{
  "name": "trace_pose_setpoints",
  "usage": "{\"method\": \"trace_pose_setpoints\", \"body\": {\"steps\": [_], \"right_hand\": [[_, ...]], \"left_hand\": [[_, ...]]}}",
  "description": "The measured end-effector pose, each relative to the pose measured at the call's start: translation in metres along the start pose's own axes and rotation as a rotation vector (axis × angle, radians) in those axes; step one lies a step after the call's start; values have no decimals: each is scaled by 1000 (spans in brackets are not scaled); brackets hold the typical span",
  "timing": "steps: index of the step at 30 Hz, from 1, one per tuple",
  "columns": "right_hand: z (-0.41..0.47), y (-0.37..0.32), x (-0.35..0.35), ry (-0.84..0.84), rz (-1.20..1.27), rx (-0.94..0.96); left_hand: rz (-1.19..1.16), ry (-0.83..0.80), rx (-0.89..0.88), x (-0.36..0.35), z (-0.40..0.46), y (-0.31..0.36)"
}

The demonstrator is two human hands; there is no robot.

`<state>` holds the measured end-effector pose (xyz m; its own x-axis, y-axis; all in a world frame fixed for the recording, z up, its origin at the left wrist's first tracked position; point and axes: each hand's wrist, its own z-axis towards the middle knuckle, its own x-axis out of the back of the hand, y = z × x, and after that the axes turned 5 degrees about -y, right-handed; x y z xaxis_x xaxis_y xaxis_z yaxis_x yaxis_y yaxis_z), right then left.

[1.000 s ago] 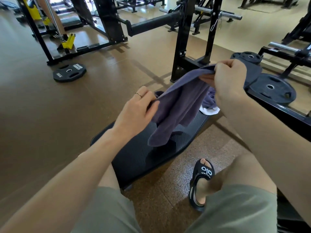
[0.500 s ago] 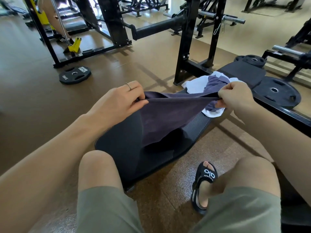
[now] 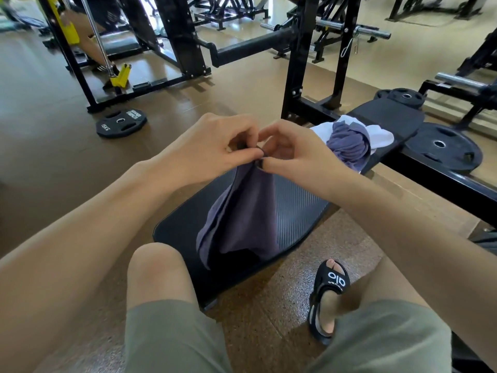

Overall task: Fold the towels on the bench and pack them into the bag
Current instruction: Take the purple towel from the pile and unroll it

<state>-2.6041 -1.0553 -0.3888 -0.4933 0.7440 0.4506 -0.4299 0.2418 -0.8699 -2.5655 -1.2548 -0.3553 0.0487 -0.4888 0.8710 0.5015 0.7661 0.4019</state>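
A person sits astride a black padded bench (image 3: pixel 295 211) in a gym, seen from their own head looking down. Both hands meet above the bench: the left hand (image 3: pixel 212 146) and the right hand (image 3: pixel 290 149) each pinch the top corners of a purple-grey towel (image 3: pixel 242 219) between curled fingers and thumb, the corners brought together and touching. The towel hangs down folded in half, its lower edge resting on the bench pad between the knees. Farther along the bench, to the right, lies a crumpled heap: another purple-grey towel (image 3: pixel 347 144) on top of a white towel (image 3: pixel 382 135). On the brown floor at far left lies a black weight plate (image 3: pixel 121 123) marked "15KG"; its other white lettering is too small to read. More black plates (image 3: pixel 441 146) lie at far right beside the bench. The person's right foot wears a black sandal (image 3: pixel 329 289) with the white marking "OIO" on its strap. No bag can be seen.
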Motion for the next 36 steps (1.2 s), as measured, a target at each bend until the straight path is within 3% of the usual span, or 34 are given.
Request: {"method": "trace_pose_setpoints", "body": {"steps": [8,12,27,36], "right_hand": [[1,2,1,44,-5,27],[0,1,3,41,-76,11],[1,1,10,129,-195,124],[-2,-2,18,-39,-463,200]], "left_hand": [[-263,56,152,-23,-21,2],[-394,204,193,-34,-22,6],[-300,159,131,-39,-17,8],[-276,179,142,-40,-17,3]]}}
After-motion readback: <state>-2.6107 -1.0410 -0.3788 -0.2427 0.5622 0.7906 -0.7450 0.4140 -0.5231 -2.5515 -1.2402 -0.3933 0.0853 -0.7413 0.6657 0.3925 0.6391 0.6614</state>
